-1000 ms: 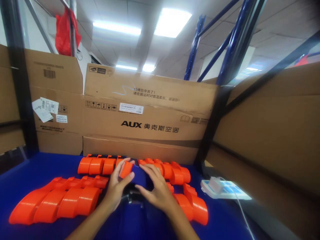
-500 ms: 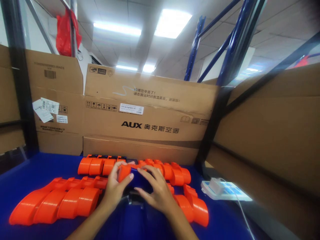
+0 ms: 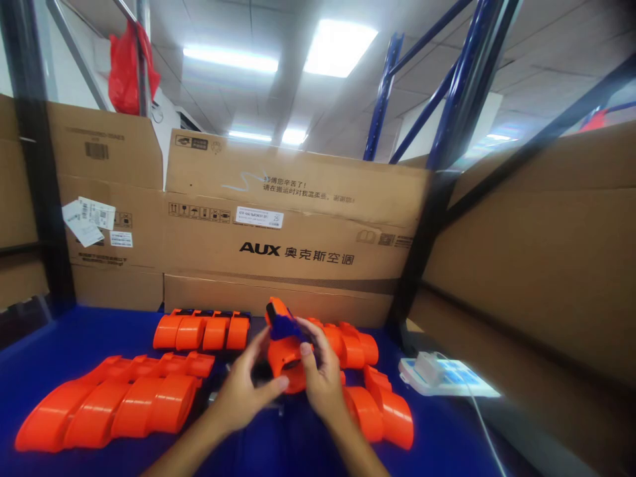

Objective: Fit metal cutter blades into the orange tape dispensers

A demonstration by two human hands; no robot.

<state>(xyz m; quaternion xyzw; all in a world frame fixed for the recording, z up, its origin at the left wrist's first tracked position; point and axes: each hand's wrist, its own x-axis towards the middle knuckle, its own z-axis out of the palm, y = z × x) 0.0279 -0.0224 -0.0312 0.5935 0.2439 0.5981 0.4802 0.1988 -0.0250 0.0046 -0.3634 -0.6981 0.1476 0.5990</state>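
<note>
Both my hands hold one orange plastic part with a dark blue piece lifted above the blue table. My left hand grips its lower left side with thumb and fingers. My right hand wraps its right side, fingers over the blue piece. Under my hands a dark object on the table is mostly hidden.
Rows of orange curved parts lie on the table: a long row at left, a short row behind, more at right. A white device with a cable sits at right. Cardboard boxes wall the back and right.
My hands have lifted the orange and blue part off the table and turned it upright; before, they pressed it down low among the rows.
</note>
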